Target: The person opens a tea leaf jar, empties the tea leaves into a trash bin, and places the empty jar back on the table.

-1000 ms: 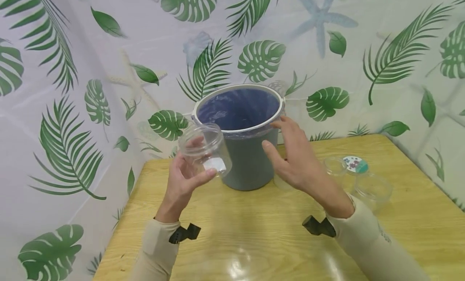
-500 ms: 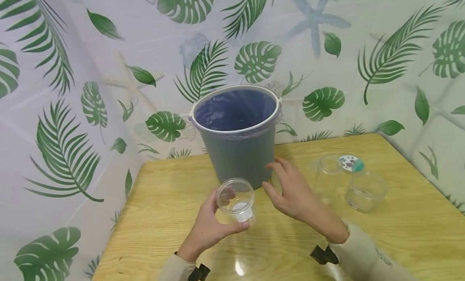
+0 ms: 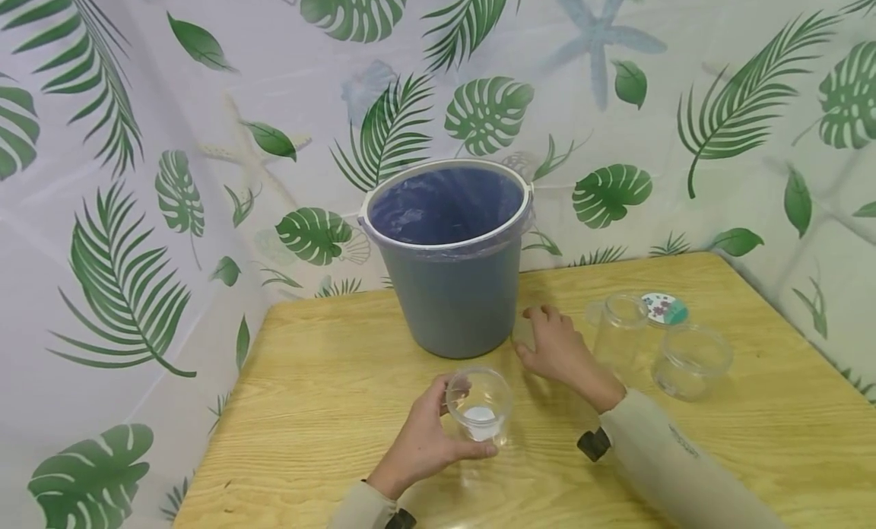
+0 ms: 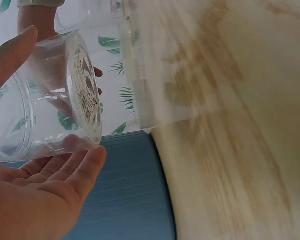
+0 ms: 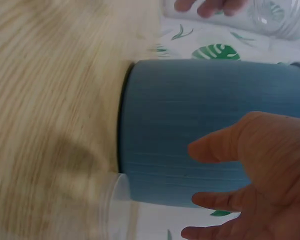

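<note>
My left hand [image 3: 427, 441] grips a clear plastic jar [image 3: 480, 407], thumb on the near side and fingers round the far side. Its open mouth faces up in the head view, and a pale patch shows at its base. In the left wrist view the fingers lie along the wall of the same jar [image 4: 55, 95]. My right hand [image 3: 557, 346] reaches low beside the grey bin [image 3: 455, 305], its fingers loosely extended and apart from it. Below those fingers in the right wrist view stands a clear round-edged plastic piece [image 5: 115, 205], partly cut off.
To the right of the right hand stand a tall clear jar [image 3: 616, 331] and a short wide clear jar [image 3: 691, 362]. Behind them lies a flower-printed round lid [image 3: 662, 308]. A bag lines the bin, whose white rim faces up near the leaf-patterned backdrop [image 3: 274, 73].
My left hand has brought the jar down and to the right, from beside the bin's rim to low over the table. My right hand has dropped from the rim to the bin's base.
</note>
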Action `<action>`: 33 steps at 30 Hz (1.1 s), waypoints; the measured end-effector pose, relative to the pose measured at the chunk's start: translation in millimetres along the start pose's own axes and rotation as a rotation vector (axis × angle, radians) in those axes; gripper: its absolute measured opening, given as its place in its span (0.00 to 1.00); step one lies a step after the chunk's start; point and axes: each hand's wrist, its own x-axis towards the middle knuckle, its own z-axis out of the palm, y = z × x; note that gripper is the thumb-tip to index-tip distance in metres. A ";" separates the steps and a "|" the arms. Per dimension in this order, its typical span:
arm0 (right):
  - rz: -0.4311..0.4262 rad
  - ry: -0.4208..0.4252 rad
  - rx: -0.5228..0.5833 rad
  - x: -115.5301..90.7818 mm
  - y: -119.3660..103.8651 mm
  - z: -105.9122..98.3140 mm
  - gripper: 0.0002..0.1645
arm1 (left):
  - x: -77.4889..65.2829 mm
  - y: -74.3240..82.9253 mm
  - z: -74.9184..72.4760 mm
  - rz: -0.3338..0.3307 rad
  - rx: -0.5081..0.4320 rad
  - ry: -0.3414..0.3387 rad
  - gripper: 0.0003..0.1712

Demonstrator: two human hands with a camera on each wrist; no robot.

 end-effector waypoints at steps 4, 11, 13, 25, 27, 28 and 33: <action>0.057 -0.066 0.009 8.4 8.3 5.6 0.34 | 2.8 -3.4 4.1 -0.016 0.032 -0.009 0.56; 0.139 -0.115 0.030 16.2 18.8 13.1 0.38 | 17.4 -7.8 13.6 -0.024 0.129 -0.027 0.55; 0.157 -0.127 0.035 16.9 19.3 13.5 0.37 | 23.1 -7.9 17.1 -0.014 0.150 -0.039 0.56; 0.124 -0.126 0.113 19.0 7.7 -0.9 0.33 | 51.9 -7.9 40.5 -0.004 0.213 -0.104 0.57; 0.122 -0.141 0.110 19.6 5.6 -3.8 0.33 | 56.0 -7.9 44.1 -0.003 0.215 -0.104 0.57; 0.122 -0.150 0.109 20.0 4.4 -5.2 0.34 | 58.1 -7.9 46.0 -0.008 0.214 -0.105 0.58; 0.125 -0.182 0.102 21.0 -0.8 -10.5 0.35 | 68.3 -9.5 54.6 -0.017 0.228 -0.095 0.59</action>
